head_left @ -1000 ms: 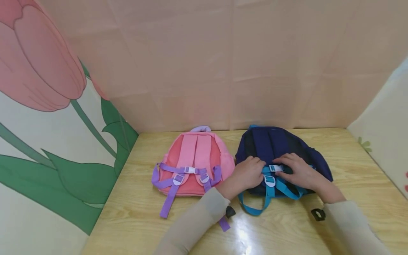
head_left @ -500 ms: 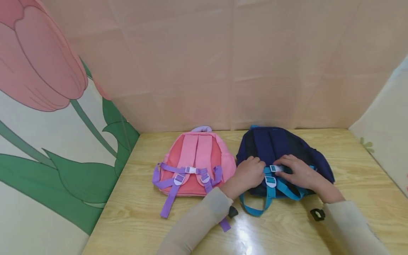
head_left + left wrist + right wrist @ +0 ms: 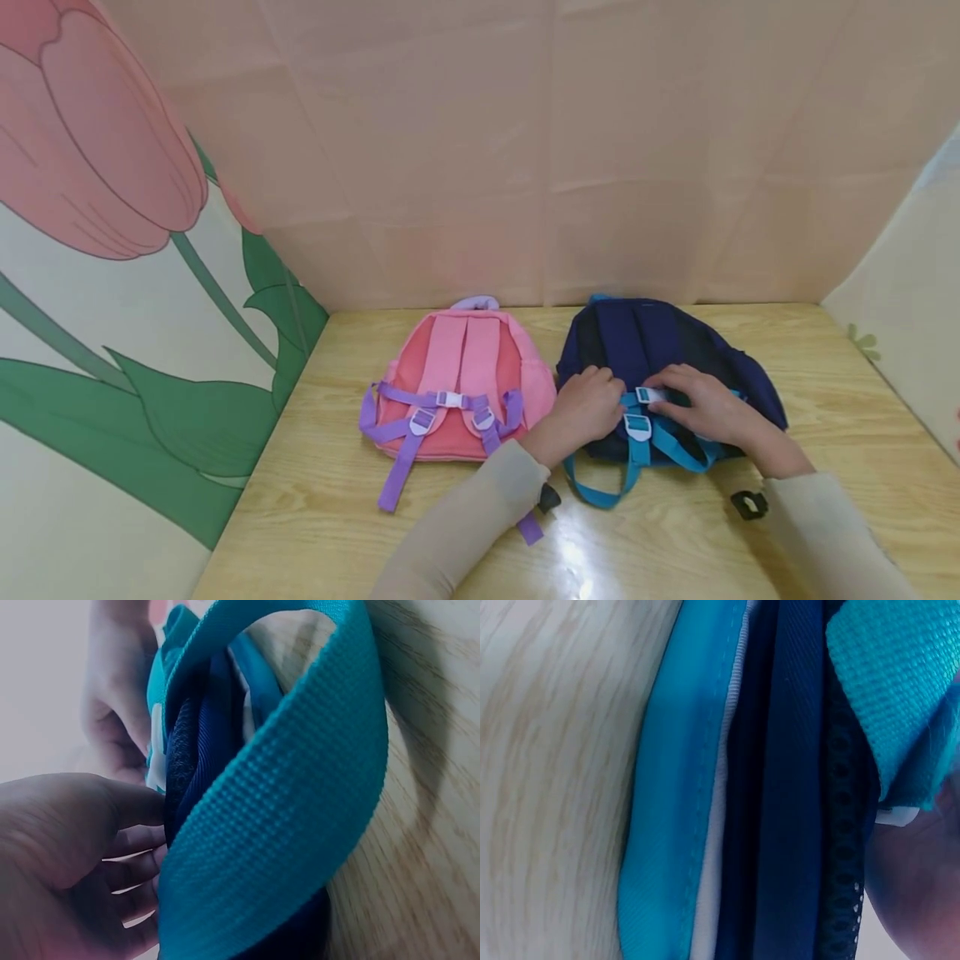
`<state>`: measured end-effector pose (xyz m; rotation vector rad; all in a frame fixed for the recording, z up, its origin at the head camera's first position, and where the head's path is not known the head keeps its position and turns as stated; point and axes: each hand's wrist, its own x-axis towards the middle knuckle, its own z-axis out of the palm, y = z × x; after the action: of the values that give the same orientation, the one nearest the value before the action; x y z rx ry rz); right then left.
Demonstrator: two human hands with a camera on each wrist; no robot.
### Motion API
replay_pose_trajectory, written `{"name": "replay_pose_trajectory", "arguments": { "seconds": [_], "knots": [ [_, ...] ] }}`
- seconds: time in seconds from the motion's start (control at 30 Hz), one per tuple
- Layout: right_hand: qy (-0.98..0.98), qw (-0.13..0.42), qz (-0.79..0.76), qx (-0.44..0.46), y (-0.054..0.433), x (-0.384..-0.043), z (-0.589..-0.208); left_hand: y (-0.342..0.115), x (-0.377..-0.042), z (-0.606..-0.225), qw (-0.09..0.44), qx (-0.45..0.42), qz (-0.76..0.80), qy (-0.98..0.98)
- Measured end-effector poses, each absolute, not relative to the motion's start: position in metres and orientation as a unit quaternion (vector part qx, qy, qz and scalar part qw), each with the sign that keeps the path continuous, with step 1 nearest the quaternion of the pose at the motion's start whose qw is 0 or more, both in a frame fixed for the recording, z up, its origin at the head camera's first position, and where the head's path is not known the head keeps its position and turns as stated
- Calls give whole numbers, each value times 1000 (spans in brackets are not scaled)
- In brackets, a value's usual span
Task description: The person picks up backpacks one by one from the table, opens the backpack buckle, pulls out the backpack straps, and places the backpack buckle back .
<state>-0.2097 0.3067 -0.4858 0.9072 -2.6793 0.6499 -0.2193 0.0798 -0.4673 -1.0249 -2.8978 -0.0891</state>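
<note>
On the counter [image 3: 292,475], right of its middle and reaching the far edge, lies the navy backpack [image 3: 648,333], its lower half under your hands. Your left hand [image 3: 588,406] bends against its left side; whether the fingers grip anything, I cannot tell. Your right hand [image 3: 705,404] pinches the white buckle [image 3: 647,395] between the two.

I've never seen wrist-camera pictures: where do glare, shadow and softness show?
Head view: bright glare on the wooden table, nearer the camera than the navy backpack; left wrist view: hazy right hand behind, shadow on the table beyond the teal strap; right wrist view: soft table grain, very dark navy cloth.
</note>
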Motion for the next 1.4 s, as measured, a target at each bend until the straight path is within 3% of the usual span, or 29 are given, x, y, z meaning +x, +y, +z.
{"name": "replay_pose_trajectory", "arguments": {
  "seconds": [0.6, 1.4],
  "knots": [
    [-920, 116, 223, 301, 306, -206, -479, 81, -224, -471, 53, -344, -41, -937],
    [-929, 120, 231, 265, 311, -207, -478, 76, -230, -468, 37, -336, -66, -939]
  ]
}}
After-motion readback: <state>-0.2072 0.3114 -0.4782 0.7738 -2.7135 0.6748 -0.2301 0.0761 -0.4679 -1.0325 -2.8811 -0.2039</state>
